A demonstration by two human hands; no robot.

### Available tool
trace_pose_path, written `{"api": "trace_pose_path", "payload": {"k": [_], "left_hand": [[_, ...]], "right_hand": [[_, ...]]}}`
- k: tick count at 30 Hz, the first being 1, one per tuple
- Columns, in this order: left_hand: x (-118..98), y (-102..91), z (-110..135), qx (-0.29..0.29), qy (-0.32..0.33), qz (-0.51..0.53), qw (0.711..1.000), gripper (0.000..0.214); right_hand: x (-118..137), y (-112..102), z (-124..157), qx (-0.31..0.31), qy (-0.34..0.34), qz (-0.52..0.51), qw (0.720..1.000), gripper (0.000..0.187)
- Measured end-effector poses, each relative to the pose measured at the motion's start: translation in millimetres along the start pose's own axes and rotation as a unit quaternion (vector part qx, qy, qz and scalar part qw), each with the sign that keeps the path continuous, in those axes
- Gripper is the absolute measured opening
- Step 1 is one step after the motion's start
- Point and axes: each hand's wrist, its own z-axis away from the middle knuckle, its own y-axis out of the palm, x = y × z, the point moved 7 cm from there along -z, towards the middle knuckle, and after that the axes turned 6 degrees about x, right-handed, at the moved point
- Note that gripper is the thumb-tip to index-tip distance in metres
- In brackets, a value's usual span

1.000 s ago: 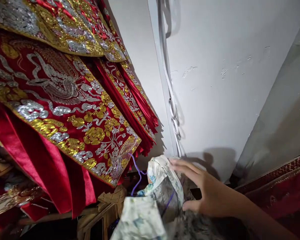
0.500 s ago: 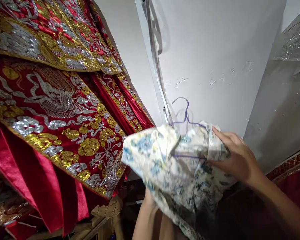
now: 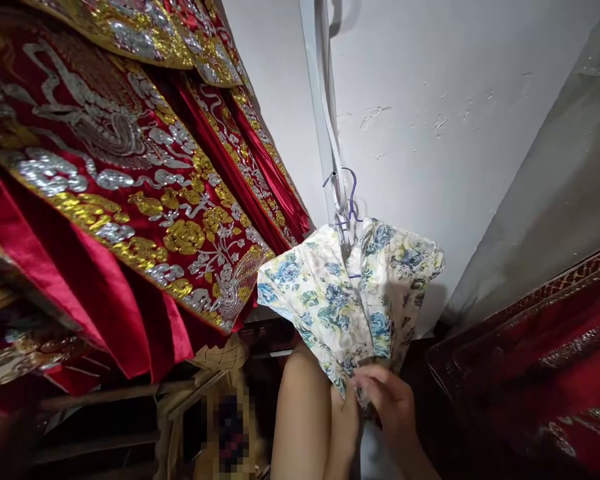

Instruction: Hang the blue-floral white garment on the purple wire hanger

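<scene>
A small floral garment [image 3: 350, 293], white with blue and yellow flowers, hangs on a purple wire hanger [image 3: 349, 199]. The hanger's hook sits on a white strap [image 3: 325, 100] that runs down the white wall. Both my hands are at the garment's lower front. My right hand [image 3: 387, 400] pinches the fabric near the bottom edge. My left hand [image 3: 347, 417] is closed on the cloth just beside it, its forearm rising from below.
Red robes [image 3: 120, 187] with gold and silver embroidery hang close on the left. A dark red embroidered cloth [image 3: 530, 360] lies at the lower right. A woven straw object [image 3: 220, 360] and wooden rails sit below the robes. A grey panel [image 3: 555, 187] slants on the right.
The floral garment went from bundled low in my hands up to hanging on the white strap. My right hand left its shoulder and dropped to the lower front beside my left hand.
</scene>
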Motion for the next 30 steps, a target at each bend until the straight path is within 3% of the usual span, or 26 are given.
{"api": "trace_pose_path", "payload": {"k": [2,4,8,12,17,19,21,23,25,27,30], "left_hand": [[0.6,2.7,8.5,0.007,0.012,0.005,1.000,0.084],[-4.5,6.9,19.1,0.025,0.030,0.012,0.999,0.083],[-24.1,8.1,37.2,0.039,0.080,0.019,0.996,0.083],[-39.1,9.9,41.3,0.063,0.100,0.009,0.993,0.082],[-34.2,12.5,33.6,0.066,0.102,-0.032,0.992,0.080],[-26.9,8.8,28.5,0.052,0.101,-0.055,0.992,0.079],[-24.2,0.0,25.5,0.002,0.118,-0.080,0.990,0.083],[-29.8,-10.6,29.7,-0.090,0.172,-0.111,0.975,0.090],[-38.1,-7.4,38.5,-0.127,0.237,-0.156,0.951,0.086],[-38.7,11.1,42.8,-0.068,0.256,-0.193,0.945,0.069],[-28.0,40.2,43.7,0.058,0.225,-0.205,0.951,0.040]], "right_hand": [[-22.1,-5.0,8.1,-0.059,0.096,-0.060,0.992,0.025],[-24.2,-7.6,2.4,-0.056,0.131,-0.079,0.987,0.040],[-10.9,-14.6,-12.8,-0.002,0.114,0.021,0.993,0.052],[-15.1,-14.6,-13.1,0.068,0.106,0.099,0.987,0.053],[-22.9,-17.8,-12.7,0.055,0.107,-0.027,0.992,0.059],[-27.2,-21.5,-10.9,0.034,0.132,-0.083,0.987,0.064],[-32.3,-24.9,-7.6,0.022,0.163,-0.114,0.980,0.068],[-37.3,-25.6,-3.1,0.024,0.196,-0.130,0.972,0.068],[-40.2,-22.1,2.6,0.042,0.217,-0.135,0.966,0.065],[-40.0,-15.7,8.8,0.069,0.218,-0.133,0.964,0.059],[-38.5,-8.4,17.1,0.099,0.197,-0.113,0.969,0.052]]}}
